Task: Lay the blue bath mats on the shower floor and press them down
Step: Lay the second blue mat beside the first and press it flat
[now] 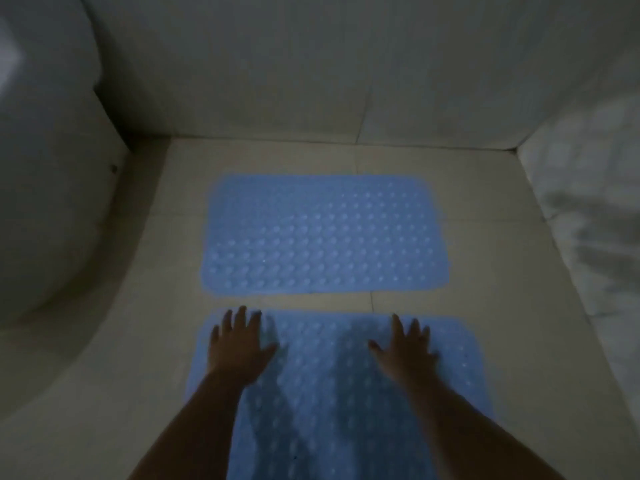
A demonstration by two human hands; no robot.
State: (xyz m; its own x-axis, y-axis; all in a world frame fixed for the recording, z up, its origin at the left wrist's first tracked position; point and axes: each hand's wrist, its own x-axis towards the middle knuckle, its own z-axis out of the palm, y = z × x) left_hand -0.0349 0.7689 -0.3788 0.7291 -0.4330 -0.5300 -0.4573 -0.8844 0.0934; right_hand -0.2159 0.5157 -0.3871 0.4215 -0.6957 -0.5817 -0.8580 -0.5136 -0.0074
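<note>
Two blue bath mats with raised bumps lie flat on the pale tiled floor (485,306). The far mat (325,233) lies crosswise in the middle of the floor, untouched. The near mat (325,386) lies just in front of it, a narrow strip of tile between them. My left hand (237,344) rests flat on the near mat's far left corner, fingers spread. My right hand (405,348) lies flat on the mat's far right part, fingers spread too. The light is dim and the picture is blurred.
A white toilet (45,188) bulges in at the left, close to the mats. Tiled walls (277,81) close the back. A white crumpled curtain or cloth (588,220) hangs along the right side.
</note>
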